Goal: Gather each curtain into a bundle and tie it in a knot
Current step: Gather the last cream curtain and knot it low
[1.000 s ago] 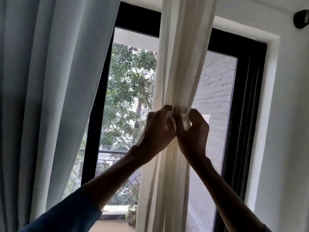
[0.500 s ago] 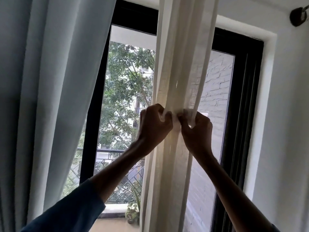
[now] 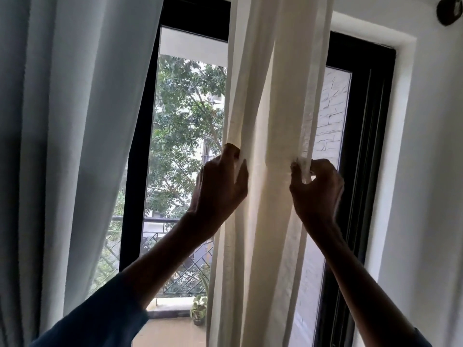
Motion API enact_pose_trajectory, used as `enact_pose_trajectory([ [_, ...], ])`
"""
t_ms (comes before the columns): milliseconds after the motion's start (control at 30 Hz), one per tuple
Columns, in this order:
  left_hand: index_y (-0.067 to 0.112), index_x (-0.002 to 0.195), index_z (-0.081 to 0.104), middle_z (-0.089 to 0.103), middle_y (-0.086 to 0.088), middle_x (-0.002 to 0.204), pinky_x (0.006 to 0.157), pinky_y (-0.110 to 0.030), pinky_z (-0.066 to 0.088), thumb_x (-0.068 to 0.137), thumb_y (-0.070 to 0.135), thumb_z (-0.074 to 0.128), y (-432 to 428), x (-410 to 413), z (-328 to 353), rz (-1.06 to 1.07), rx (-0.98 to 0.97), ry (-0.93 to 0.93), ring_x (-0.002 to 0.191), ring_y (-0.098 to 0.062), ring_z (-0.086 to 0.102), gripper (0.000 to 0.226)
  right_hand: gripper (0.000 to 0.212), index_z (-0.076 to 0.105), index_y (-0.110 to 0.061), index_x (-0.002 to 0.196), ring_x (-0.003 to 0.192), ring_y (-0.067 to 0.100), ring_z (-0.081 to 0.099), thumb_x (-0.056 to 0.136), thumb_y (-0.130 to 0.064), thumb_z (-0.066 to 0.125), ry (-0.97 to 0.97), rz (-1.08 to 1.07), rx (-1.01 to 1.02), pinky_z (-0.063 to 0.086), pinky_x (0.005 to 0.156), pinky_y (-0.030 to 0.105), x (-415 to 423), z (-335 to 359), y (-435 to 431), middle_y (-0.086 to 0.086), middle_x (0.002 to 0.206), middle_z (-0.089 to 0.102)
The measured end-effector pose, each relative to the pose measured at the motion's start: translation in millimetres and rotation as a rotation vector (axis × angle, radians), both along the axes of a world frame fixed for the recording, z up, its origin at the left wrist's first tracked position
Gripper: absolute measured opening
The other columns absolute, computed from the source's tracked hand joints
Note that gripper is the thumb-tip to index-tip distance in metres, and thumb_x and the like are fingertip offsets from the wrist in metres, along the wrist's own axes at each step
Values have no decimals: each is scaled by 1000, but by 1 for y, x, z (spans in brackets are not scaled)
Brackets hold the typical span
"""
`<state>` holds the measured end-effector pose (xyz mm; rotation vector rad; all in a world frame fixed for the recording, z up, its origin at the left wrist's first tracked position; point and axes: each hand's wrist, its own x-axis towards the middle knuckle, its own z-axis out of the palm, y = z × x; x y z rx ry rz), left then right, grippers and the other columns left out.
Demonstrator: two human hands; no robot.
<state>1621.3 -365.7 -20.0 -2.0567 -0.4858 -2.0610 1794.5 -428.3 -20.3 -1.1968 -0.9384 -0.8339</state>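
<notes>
There is only one view, from the camera on the person's head. It faces forward and slightly upward toward the window (image 3: 370, 146), and is very near the cream curtain (image 3: 270, 121) hanging before it.

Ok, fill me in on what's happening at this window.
A person has both hands up on the cream curtain at the window. The left hand grips its left edge, the right hand pinches its right edge, with fabric spread between them. No knot shows yet. The grey curtain on the left hangs untouched.
</notes>
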Motion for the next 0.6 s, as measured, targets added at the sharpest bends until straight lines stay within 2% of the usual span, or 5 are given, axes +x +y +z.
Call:
enact_pose_trajectory([
  [100, 6, 130, 48, 69, -12, 82, 47, -35, 50, 95, 6, 54, 4, 0, -8, 82, 64, 27, 57, -28, 64, 35, 23, 69, -14, 77, 66, 20, 61, 88, -34, 73, 9, -19, -40, 40, 64, 29, -1, -1, -5, 1, 74, 68],
  [200, 14, 148, 27, 70, -17, 95, 44, -24, 43, 91, -3, 55, -6, 7, -12, 46, 65, 87, 44, -14, 52, 65, 5, 76, -29, 83, 70, 5, 68, 86, -31, 78, -50, 232, -70, 53, 70, 24, -31, -2, -14, -13, 74, 71],
  [267, 15, 142, 32, 68, -12, 97, 45, -16, 33, 93, -3, 53, -12, 11, -11, 7, 81, 119, 44, -8, 44, 56, 3, 77, -30, 84, 76, -1, 70, 86, -28, 79, -70, 389, -85, 53, 72, 16, -48, 0, -18, -17, 77, 73],
  [400, 8, 112, 54, 52, 10, 70, 49, -15, 34, 98, 11, 50, -13, 14, -5, -105, 11, 18, 49, -3, 46, 15, 6, 81, -24, 89, 82, 6, 74, 89, -25, 76, -89, 512, -164, 57, 74, 22, -52, 5, -16, -10, 79, 77],
  [600, 17, 89, 73, 67, 15, 72, 59, 1, 34, 98, 31, 56, -23, 8, 10, -214, -143, -84, 61, 17, 57, 23, 14, 80, -15, 103, 92, 5, 74, 92, -21, 73, -60, 666, -264, 59, 84, 27, -42, 5, -13, -8, 94, 79],
])
